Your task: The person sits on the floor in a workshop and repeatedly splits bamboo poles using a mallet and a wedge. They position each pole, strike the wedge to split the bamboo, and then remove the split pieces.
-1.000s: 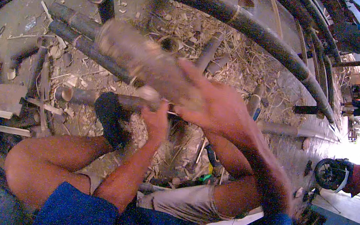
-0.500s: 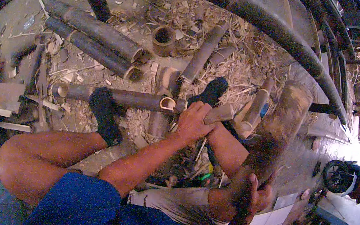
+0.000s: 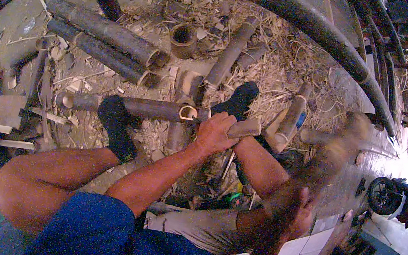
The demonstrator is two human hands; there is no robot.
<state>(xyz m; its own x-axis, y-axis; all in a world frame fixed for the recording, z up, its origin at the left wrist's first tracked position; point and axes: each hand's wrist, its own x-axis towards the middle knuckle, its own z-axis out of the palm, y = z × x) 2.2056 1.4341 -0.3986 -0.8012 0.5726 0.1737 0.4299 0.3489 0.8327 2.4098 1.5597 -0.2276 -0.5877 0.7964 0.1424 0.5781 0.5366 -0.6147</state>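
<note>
My left hand [image 3: 214, 132] is wrapped round a chisel, its wooden handle [image 3: 247, 129] sticking out to the right. The blade is mostly hidden, pointing at a pale cut hole in a dark bamboo pole [image 3: 155, 110]. That pole lies crosswise before me, over another bamboo piece. My right hand [image 3: 299, 216] grips a thick wooden mallet [image 3: 342, 143], smeared by motion and raised to the right of the chisel. My left foot [image 3: 116, 125], in dark footwear, rests against the pole; the right foot [image 3: 239, 100] is just beyond it.
Cut bamboo lengths [image 3: 103, 33] lie at the far left, near a short upright bamboo tube [image 3: 183, 40]. Shavings [image 3: 283, 48] cover the ground. A long curved bamboo rail [image 3: 300, 13] spans the far side. A motorcycle [image 3: 393, 198] stands at the right.
The mallet has swung to the right, tilting away from the chisel, and is now more blurred. My left hand keeps its hold on the chisel, almost unmoved.
</note>
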